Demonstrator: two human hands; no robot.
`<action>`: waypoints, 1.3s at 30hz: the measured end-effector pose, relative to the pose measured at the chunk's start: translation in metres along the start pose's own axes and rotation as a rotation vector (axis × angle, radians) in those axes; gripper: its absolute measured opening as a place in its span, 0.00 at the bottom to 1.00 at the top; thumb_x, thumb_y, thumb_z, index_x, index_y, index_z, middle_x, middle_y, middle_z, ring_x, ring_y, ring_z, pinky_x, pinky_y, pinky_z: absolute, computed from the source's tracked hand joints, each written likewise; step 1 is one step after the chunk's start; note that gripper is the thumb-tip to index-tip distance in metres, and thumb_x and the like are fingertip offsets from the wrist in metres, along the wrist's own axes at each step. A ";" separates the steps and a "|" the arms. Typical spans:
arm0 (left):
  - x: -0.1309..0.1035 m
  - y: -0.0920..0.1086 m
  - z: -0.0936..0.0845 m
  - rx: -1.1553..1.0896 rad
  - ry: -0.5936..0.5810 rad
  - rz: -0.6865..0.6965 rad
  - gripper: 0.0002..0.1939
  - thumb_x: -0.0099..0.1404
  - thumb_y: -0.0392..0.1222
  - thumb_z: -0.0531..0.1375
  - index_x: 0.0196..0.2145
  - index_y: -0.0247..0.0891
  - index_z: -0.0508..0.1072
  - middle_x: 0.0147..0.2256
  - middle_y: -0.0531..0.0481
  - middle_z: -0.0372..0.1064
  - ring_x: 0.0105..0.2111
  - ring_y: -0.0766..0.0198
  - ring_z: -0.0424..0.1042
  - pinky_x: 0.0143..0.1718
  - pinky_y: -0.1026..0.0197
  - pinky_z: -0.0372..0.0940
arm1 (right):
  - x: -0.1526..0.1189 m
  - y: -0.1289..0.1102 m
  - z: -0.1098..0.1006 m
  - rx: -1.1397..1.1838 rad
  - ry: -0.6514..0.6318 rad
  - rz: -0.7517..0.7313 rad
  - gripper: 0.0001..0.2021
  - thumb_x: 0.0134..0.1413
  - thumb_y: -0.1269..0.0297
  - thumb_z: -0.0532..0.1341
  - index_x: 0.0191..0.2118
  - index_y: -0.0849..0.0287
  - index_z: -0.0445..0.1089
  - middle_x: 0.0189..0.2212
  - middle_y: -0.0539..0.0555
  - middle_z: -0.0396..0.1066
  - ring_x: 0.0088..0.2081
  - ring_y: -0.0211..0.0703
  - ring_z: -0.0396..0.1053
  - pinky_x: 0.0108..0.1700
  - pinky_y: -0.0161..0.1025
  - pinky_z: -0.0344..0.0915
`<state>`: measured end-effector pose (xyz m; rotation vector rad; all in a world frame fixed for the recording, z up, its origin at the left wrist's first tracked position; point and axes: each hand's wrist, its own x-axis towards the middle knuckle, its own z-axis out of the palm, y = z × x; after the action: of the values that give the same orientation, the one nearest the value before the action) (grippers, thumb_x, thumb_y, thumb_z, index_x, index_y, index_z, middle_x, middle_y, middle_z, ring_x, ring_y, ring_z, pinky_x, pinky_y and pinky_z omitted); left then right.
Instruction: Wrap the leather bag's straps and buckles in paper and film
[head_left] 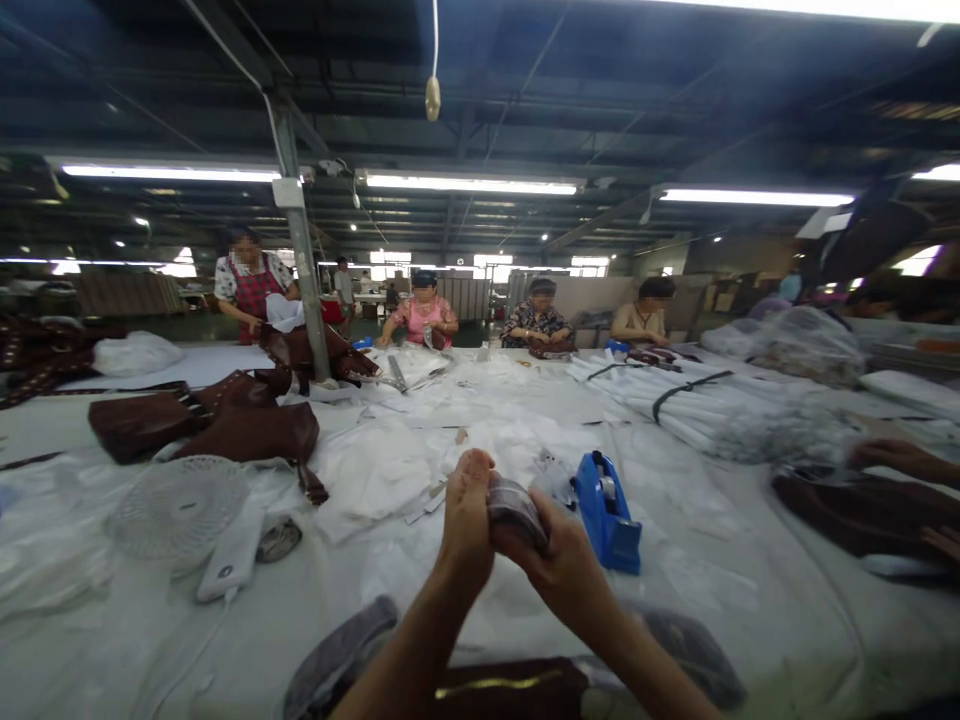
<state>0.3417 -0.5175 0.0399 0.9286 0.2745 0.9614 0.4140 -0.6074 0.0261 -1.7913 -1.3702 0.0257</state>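
Observation:
My left hand [469,510] and my right hand [555,555] meet above the middle of the table. Between them they grip a dark rolled bundle [517,510] with a pale, shiny wrap, perhaps a coiled strap in clear film. The left fingers close on its left side; the right thumb and fingers wrap its right end. Just right of my hands stands a blue tape dispenser [611,525]. Below my forearms lies a dark brown bag [517,690] with a gold zip, partly hidden, flanked by dark plastic-wrapped pieces [349,650].
On the left are a white fan [184,510], a small coiled roll [279,540] and brown leather bags [247,430]. White sheets [382,465] cover the middle. A metal post [304,250] rises there. A co-worker's hand [900,460] works on a dark piece [862,510] at right; several people sit opposite.

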 end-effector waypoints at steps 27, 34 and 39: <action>0.014 0.058 0.013 0.196 -0.069 0.253 0.22 0.50 0.57 0.66 0.32 0.41 0.62 0.18 0.60 0.59 0.17 0.70 0.59 0.19 0.69 0.53 | 0.058 -0.055 -0.050 -0.119 -0.183 -0.188 0.12 0.44 0.60 0.66 0.35 0.58 0.66 0.25 0.46 0.68 0.26 0.36 0.62 0.27 0.31 0.54; 0.014 0.033 -0.006 -0.042 -0.009 0.105 0.24 0.55 0.64 0.59 0.31 0.39 0.62 0.19 0.59 0.58 0.18 0.71 0.60 0.21 0.68 0.55 | 0.041 -0.027 -0.025 -0.168 -0.165 -0.134 0.10 0.53 0.58 0.59 0.35 0.60 0.66 0.26 0.51 0.70 0.27 0.40 0.65 0.28 0.33 0.56; 0.016 0.063 -0.014 0.857 -0.506 0.262 0.21 0.47 0.55 0.67 0.34 0.40 0.71 0.20 0.57 0.63 0.22 0.68 0.61 0.23 0.67 0.52 | 0.044 -0.027 -0.037 -0.433 -0.256 -0.187 0.12 0.43 0.64 0.65 0.37 0.58 0.69 0.25 0.52 0.73 0.24 0.42 0.67 0.26 0.33 0.52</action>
<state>0.3059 -0.4818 0.0837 1.9933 0.1245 0.8029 0.4286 -0.5935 0.0866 -2.0538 -1.8309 -0.1583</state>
